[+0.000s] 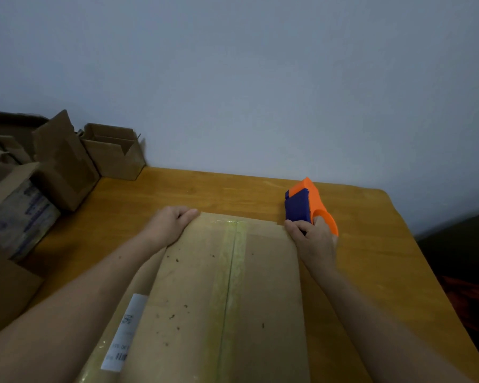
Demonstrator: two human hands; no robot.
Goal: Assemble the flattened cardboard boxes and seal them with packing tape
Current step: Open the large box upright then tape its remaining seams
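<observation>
A brown cardboard box [266, 294] stands on the wooden table [371, 244] in front of me, its top flaps closed. A strip of clear tape [233, 272] runs along the centre seam to the far edge. My left hand [169, 225] grips the box's far left corner, thumb on top. My right hand [314, 241] holds an orange and blue tape dispenser [307, 205] at the box's far right corner. A white label [122, 333] is stuck on the box's left side.
Several open cardboard boxes [114, 153] are piled at the table's left, against the wall. A box with blue print [20, 214] lies on its side there. Another brown box [3, 294] sits at the near left. The table's right edge drops off to a dark floor.
</observation>
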